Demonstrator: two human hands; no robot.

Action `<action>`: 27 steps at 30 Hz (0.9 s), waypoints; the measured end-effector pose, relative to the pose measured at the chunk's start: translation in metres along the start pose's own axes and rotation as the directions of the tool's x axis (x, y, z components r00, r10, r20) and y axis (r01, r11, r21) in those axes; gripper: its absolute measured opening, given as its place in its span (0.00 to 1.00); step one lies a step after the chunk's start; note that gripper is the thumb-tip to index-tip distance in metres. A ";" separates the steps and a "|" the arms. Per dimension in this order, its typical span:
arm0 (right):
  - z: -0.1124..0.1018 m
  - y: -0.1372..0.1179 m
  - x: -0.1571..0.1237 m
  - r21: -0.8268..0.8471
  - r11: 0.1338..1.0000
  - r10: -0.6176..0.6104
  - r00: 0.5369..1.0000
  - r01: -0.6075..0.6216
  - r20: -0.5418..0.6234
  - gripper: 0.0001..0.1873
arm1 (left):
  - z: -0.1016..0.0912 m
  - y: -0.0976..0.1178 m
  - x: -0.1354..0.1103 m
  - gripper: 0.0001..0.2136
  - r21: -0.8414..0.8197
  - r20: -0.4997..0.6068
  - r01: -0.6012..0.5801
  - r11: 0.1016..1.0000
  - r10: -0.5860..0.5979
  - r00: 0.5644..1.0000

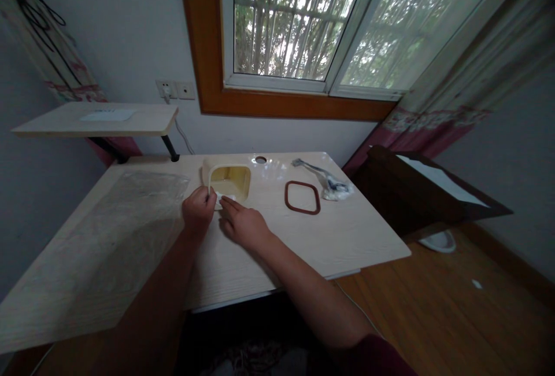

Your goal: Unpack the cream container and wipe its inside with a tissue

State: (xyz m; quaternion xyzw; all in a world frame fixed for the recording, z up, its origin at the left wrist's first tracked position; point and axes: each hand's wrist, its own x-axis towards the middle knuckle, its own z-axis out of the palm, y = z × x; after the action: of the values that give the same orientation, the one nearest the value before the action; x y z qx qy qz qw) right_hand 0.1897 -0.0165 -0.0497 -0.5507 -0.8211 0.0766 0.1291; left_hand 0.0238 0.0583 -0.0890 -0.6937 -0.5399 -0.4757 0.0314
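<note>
A cream plastic container [249, 182] stands on the table in front of me, its rounded rectangular opening showing a yellowish inside. My left hand [198, 209] is closed on the near left corner of its rim. At the near edge, the fingertips of my right hand [243, 222] press together on a small white piece [219, 199], perhaps tissue or a sticker; its kind is unclear. To the right lies a reddish-brown rounded rectangular ring [302, 212], flat on the table. Behind it is a clear plastic bag [336, 190] with something dark inside.
A clear plastic sheet [147, 196] lies across the left of the pale wooden table [342, 243]. A raised shelf [143, 124] on black legs stands at the back left. There is a round hole [261, 159] near the back edge. Beyond the right edge stands a dark brown piece of furniture [416, 196].
</note>
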 end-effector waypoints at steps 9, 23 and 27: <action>0.002 0.005 0.000 -0.021 0.998 0.051 0.998 -0.052 -0.020 0.32 | 0.003 0.000 0.000 0.17 -0.015 -0.021 -0.021 1.000 0.021 1.000; 0.002 0.000 -0.002 -0.030 0.999 0.040 0.999 -0.041 -0.014 0.32 | 0.002 0.001 0.000 0.18 0.017 -0.024 0.002 1.000 -0.001 1.000; 0.000 -0.006 -0.004 -0.014 1.000 -0.001 1.000 0.001 0.000 0.32 | -0.001 0.003 0.000 0.17 -0.004 -0.022 0.021 1.000 -0.021 1.000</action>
State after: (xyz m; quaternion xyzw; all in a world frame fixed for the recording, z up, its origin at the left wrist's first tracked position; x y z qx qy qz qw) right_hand 0.1862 -0.0222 -0.0483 -0.5513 -0.8218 0.0708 0.1252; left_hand 0.0255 0.0570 -0.0870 -0.6828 -0.5458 -0.4846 0.0312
